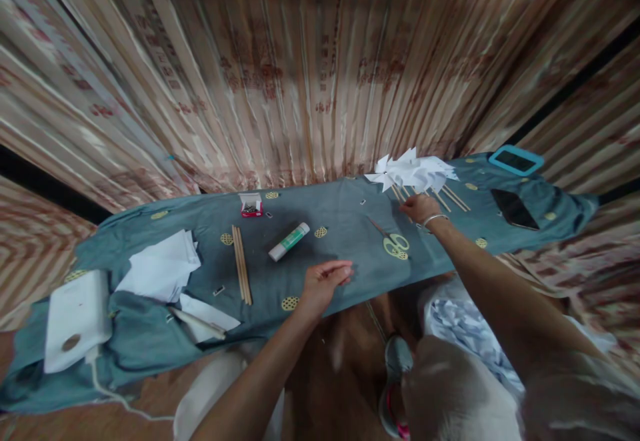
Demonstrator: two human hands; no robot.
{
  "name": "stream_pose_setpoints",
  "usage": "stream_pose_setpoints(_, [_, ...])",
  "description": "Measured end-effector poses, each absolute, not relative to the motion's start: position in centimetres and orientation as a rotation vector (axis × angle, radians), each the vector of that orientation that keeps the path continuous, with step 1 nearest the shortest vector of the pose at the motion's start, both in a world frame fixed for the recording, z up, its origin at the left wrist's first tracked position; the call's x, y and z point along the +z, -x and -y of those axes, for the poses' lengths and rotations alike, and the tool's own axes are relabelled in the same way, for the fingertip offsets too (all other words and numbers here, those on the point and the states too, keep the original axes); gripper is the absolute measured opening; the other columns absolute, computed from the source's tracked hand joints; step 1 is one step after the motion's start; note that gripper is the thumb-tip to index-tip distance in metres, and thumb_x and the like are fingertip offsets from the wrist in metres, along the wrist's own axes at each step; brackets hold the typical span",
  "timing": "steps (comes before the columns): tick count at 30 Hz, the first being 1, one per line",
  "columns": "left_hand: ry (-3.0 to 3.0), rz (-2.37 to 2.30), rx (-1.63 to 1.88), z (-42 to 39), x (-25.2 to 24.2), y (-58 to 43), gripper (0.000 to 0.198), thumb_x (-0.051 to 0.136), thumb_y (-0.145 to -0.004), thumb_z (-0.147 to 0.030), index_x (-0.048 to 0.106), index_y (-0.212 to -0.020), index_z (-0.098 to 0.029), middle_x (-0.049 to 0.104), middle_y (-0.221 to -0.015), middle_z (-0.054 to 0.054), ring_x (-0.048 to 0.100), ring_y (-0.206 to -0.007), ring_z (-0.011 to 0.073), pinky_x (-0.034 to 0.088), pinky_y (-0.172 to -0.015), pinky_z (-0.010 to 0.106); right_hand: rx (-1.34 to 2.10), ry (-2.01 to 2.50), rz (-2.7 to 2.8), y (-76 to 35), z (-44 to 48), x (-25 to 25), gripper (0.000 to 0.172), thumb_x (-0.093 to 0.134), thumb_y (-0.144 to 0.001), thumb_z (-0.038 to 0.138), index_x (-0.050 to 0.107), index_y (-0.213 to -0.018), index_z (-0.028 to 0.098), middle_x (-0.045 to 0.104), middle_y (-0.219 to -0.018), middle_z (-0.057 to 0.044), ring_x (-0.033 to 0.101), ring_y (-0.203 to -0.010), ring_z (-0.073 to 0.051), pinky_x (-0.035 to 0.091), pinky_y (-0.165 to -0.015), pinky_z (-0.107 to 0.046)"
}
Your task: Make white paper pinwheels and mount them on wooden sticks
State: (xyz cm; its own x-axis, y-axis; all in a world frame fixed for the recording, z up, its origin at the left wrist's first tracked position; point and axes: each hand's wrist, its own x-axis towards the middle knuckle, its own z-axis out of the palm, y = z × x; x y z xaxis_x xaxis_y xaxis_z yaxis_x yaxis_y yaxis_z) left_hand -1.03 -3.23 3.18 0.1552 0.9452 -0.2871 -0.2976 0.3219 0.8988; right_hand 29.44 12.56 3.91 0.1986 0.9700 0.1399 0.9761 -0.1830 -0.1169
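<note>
1. Head view, hard to read: the right hand (420, 209) sits on the stick ends of the paper pinwheels (415, 171). Its fingers are turned away, so I can't tell whether it clamps a stick or only rests there.
2. The left hand (325, 279) hovers over the cloth near the front edge, fingers loosely curled and half spread, nothing in it.
3. The pinwheels lie in a heap at the far edge, right of centre, with sticks fanning toward the right hand. They overlap, so the count is unclear.
4. The contents of the small red box (251, 205) are too small to make out. The frame edges are blurred and warped.
5. Surface: a long table under a blue-grey cloth (340, 207) with yellow round motifs. A striped curtain (280, 61) hangs right behind the far edge.
6. On the cloth:
   - scissors (395, 242) between the two hands
   - glue stick (289, 241) left of the left hand
   - wooden sticks (241, 264) further left
   - white paper (163, 267) beyond those
   - white device (75, 317) at the left end, its cord trailing off the front
   - teal-cased phone (516, 159) and dark phone (514, 209) at the right end
7. Edges and room: there is bare cloth mid-table between the glue stick and the scissors. The cloth drapes over the front edge, with the person's lap just below it.
</note>
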Motion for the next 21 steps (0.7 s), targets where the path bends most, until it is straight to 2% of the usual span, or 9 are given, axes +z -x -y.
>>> stream_pose_setpoints(6, [-0.807, -1.033, 1.034, 3.4, 3.3, 1.3, 0.026, 0.083, -0.057, -0.035, 0.079, -0.076, -0.018, 0.073, -0.068, 0.005, 0.061, -0.061, 0.0136, 0.050, -0.067, 0.026, -0.018, 2.493, 1.878, -29.8, -14.4, 3.1, 0.026, 0.066, -0.078, 0.036, 0.076, -0.088, 0.015, 0.075, -0.086, -0.013, 0.067, -0.078, -0.023, 0.044, -0.064, -0.029])
stream_pose_setpoints(15, [-0.817, -1.055, 1.026, 3.7, 3.8, 1.6, 0.027, 0.084, -0.056, -0.037, 0.078, -0.074, -0.019, 0.072, -0.067, 0.004, 0.061, -0.061, 0.0145, 0.050, -0.067, 0.028, -0.053, 2.537, 1.900, -29.6, -14.1, 3.5, 0.027, 0.064, -0.079, 0.037, 0.076, -0.089, 0.015, 0.074, -0.092, -0.015, 0.069, -0.085, -0.027, 0.047, -0.068, -0.032])
stream_pose_setpoints(21, [-0.788, -0.992, 1.023, 5.6, 6.0, 2.1, 0.028, 0.084, -0.053, -0.041, 0.078, -0.070, -0.019, 0.071, -0.066, 0.004, 0.060, -0.061, 0.0139, 0.050, -0.066, 0.027, -0.149, 2.443, 1.934, -27.6, -10.9, 4.9, 0.035, 0.053, -0.087, 0.039, 0.072, -0.098, 0.012, 0.074, -0.096, -0.020, 0.069, -0.089, -0.031, 0.045, -0.069, -0.034])
